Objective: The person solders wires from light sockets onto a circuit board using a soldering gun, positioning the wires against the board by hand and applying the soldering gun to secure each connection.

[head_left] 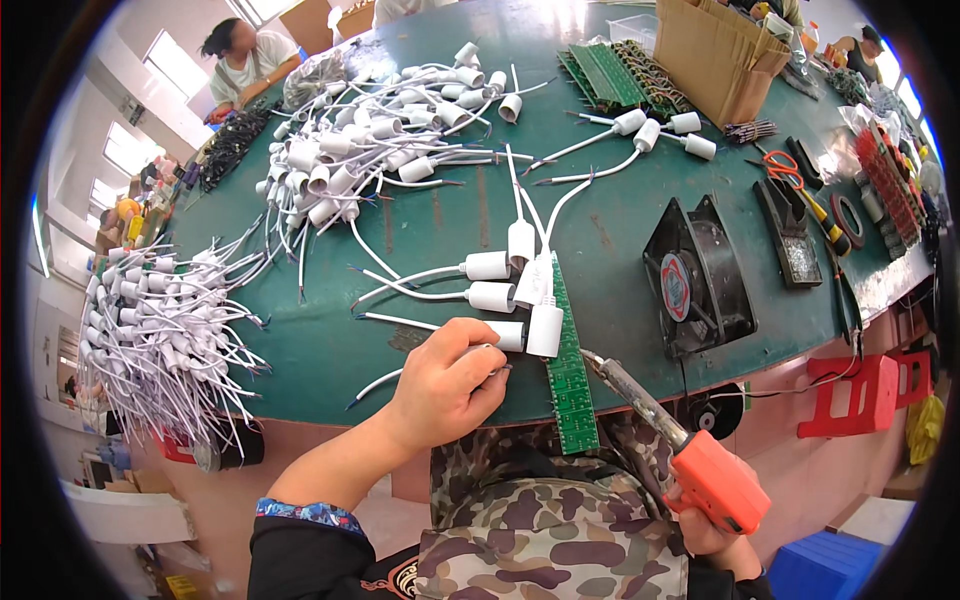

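My left hand (450, 385) is closed in a pinch at the table's near edge, its fingertips beside the green circuit board strip (572, 400). What it pinches is mostly hidden; a white cable (375, 388) runs in under it. My right hand (708, 535) grips the red handle of a soldering gun (715, 480), whose metal tip points up and left to the strip's right edge. White lamp sockets with cables lie around the strip: one (544, 330) overlaps it, others (488, 265) rest to its left. The strip overhangs the table edge above a camouflage apron (560, 540).
Large heaps of white lamp sockets (330, 170) (160, 330) cover the left side. A black fan (700, 280) stands at right, near a black holder (790, 235), orange-handled scissors (782, 167) and tape roll (847, 220). Board stacks (605, 80) and a cardboard box (715, 65) are behind. A person (250, 65) sits far left.
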Demonstrator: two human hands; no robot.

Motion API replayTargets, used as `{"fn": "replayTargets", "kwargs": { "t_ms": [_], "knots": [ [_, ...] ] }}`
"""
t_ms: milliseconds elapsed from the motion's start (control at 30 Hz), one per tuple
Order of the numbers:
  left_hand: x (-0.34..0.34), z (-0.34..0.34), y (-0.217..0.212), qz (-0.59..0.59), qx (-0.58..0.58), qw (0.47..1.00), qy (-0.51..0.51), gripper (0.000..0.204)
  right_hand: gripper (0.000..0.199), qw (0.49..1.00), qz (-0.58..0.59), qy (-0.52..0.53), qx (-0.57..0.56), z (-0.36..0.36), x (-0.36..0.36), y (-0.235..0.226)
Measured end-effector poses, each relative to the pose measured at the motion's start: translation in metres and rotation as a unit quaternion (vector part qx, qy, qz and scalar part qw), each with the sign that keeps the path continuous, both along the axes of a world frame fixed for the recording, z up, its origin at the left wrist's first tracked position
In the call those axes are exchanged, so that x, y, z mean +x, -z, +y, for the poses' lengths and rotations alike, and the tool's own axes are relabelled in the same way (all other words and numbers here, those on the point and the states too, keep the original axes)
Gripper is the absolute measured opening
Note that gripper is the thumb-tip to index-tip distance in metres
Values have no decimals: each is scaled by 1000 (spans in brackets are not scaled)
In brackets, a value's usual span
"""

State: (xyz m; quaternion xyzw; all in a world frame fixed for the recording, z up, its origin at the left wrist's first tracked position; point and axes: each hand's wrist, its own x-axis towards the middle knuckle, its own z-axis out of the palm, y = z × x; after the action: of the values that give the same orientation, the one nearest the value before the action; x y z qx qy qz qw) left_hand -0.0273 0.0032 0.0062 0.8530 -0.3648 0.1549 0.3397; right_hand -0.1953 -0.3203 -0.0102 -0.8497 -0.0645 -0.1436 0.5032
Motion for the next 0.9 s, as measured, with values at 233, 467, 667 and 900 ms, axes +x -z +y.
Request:
{"fn": "replayTargets", "kwargs": {
  "t_ms": [233,467,667,900],
  "knots": [
    [0,-1,0,25,-19,999,13,21,43,998,-49,6,-38,-2,2,1],
    [-2,-1,-1,61,-41,997,28,20,43,989,-79,-106,-61,-18,3,10],
    [-2,-5,-1,17,-9,1000,20,22,48,983,-116,-101,-98,-19,1,16],
    [-3,-16,0,-91,50,994,45,28,45,982,-92,-91,-136,-22,-6,17]
  ]
}}
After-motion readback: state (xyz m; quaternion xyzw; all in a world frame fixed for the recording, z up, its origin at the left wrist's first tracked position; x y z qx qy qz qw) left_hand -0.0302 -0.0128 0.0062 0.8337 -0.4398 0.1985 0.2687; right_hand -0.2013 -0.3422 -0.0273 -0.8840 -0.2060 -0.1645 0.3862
